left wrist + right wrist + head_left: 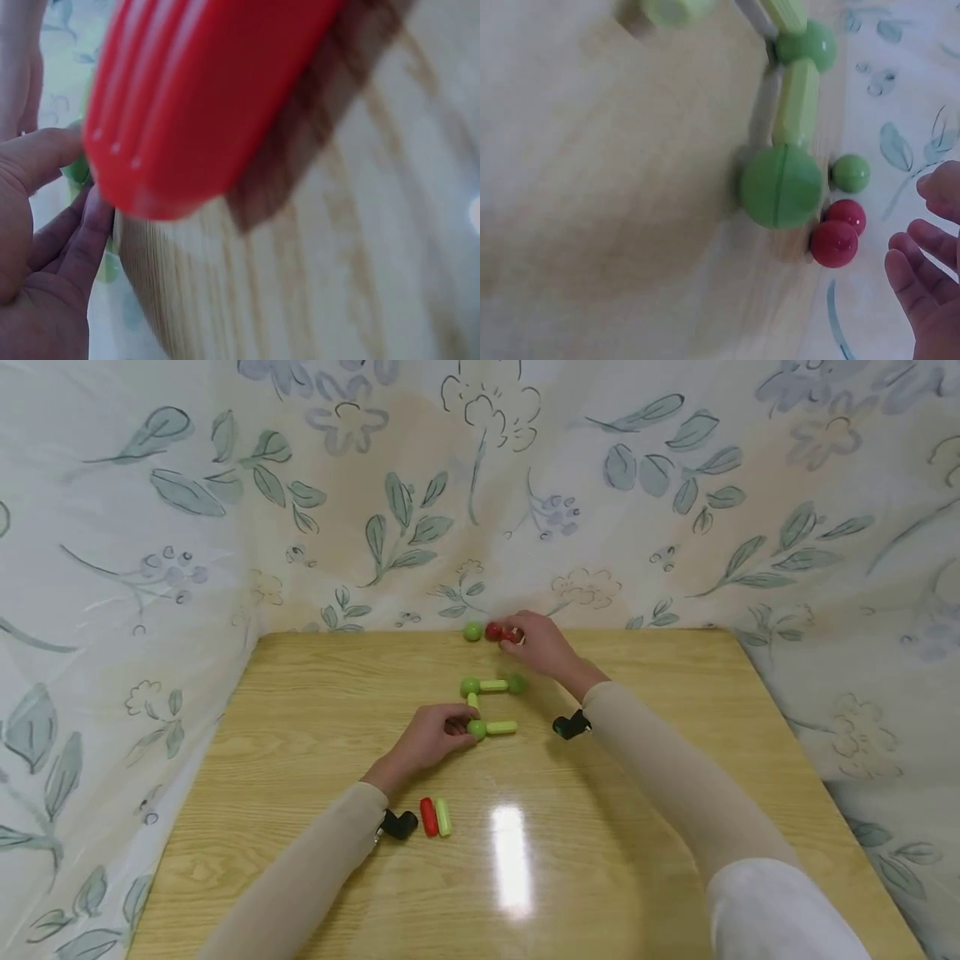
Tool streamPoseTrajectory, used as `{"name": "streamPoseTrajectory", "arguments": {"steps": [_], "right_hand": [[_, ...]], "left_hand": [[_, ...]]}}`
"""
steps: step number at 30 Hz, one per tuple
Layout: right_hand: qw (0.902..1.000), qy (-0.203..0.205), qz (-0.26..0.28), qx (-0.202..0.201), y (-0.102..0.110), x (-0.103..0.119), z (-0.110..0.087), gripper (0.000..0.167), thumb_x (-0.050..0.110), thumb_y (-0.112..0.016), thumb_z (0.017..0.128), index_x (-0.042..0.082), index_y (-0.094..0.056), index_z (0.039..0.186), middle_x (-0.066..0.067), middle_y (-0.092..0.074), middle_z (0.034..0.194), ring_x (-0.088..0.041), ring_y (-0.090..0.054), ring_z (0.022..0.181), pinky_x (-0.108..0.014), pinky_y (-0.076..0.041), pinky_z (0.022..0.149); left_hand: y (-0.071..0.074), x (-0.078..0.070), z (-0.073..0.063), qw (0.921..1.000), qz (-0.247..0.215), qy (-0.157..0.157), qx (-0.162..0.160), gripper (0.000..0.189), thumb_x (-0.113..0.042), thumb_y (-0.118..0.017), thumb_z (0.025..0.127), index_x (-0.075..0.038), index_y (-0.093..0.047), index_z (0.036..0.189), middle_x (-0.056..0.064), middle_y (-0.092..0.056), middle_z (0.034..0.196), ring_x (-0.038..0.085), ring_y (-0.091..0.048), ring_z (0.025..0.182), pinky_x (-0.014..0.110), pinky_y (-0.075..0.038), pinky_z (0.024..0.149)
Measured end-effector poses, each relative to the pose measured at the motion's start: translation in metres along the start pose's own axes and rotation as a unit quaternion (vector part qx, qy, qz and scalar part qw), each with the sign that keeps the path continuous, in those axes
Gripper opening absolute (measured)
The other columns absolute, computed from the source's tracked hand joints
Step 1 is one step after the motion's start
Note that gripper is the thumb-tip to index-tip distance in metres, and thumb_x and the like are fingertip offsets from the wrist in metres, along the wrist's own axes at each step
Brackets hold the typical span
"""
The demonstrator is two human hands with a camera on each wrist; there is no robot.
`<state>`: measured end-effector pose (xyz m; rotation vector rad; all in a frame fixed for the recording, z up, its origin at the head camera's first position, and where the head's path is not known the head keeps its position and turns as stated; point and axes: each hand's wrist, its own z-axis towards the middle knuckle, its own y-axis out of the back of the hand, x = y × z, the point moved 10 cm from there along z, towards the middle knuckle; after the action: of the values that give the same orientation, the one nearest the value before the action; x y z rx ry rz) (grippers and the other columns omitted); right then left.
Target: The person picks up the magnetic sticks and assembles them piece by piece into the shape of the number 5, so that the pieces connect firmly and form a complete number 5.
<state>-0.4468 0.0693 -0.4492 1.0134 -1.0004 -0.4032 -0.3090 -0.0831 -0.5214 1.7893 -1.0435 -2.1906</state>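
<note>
My left hand [433, 735] pinches a green ball [477, 728] at the near corner of a joined shape. This shape has pale green sticks [492, 686] and more green balls [470, 686], and lies on the table like a squared-off C. A near stick [502, 727] points right, its end bare. At the back edge, my right hand [546, 643] hovers by two red balls [834, 244]; in the right wrist view its thumb and fingers are spread beside them, holding nothing. A loose green ball [472, 631] sits left of the red ones.
A red stick [428, 817] and a pale green stick [443, 817] lie side by side near my left wrist. Flowered cloth [420, 527] rises behind the wooden table [300, 760] and at both sides. Black wrist cameras [572, 724] hang under the sleeves.
</note>
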Motion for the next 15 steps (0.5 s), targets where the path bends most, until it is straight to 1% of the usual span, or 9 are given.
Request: {"name": "streamPoseTrajectory", "arguments": {"steps": [3,6,9,13,15], "right_hand": [[0.9997,0.003,-0.023,0.010,-0.005,-0.001,0.016,0.040,0.012,-0.072,0.105,0.003,-0.069,0.143,-0.017,-0.065,0.137,-0.029,-0.064,0.101,-0.044,-0.055,0.090],[0.9984,0.002,-0.046,0.033,-0.015,-0.002,0.029,0.044,0.013,-0.069,0.106,0.004,-0.065,0.149,-0.017,-0.059,0.149,-0.031,-0.063,0.117,-0.045,-0.052,0.103],[0.9975,-0.001,-0.050,0.050,-0.026,0.000,0.040,0.044,0.009,-0.067,0.106,0.004,-0.065,0.149,-0.016,-0.061,0.148,-0.032,-0.061,0.122,-0.045,-0.048,0.110],[0.9966,0.007,-0.052,0.063,-0.038,0.007,0.052,0.042,0.003,-0.066,0.105,0.005,-0.067,0.147,-0.013,-0.065,0.144,-0.030,-0.061,0.123,-0.042,-0.047,0.111],[0.9948,0.014,-0.064,0.078,-0.047,0.010,0.056,0.042,0.003,-0.066,0.105,0.004,-0.066,0.147,-0.013,-0.064,0.146,-0.030,-0.060,0.130,-0.041,-0.045,0.114]], "left_hand": [[-0.001,0.002,0.000,1.0000,-0.002,0.003,0.000,0.029,-0.012,-0.086,0.096,-0.011,-0.078,0.124,-0.001,-0.074,0.102,0.013,-0.069,0.092,0.031,-0.060,0.084],[-0.001,0.002,0.000,1.0000,-0.003,0.001,0.003,0.030,-0.011,-0.086,0.095,-0.011,-0.078,0.124,-0.001,-0.074,0.102,0.013,-0.068,0.091,0.031,-0.060,0.083],[0.001,0.001,0.001,1.0000,-0.004,-0.003,0.003,0.030,-0.012,-0.086,0.096,-0.010,-0.078,0.125,0.000,-0.074,0.102,0.013,-0.068,0.091,0.032,-0.060,0.084],[0.002,0.000,0.003,1.0000,-0.007,-0.007,0.000,0.030,-0.012,-0.086,0.096,-0.009,-0.078,0.125,0.001,-0.074,0.102,0.013,-0.068,0.091,0.032,-0.060,0.083],[0.001,0.000,0.002,1.0000,-0.007,-0.006,0.002,0.031,-0.012,-0.086,0.096,-0.008,-0.078,0.125,0.001,-0.074,0.102,0.013,-0.068,0.091,0.032,-0.060,0.083]]}}
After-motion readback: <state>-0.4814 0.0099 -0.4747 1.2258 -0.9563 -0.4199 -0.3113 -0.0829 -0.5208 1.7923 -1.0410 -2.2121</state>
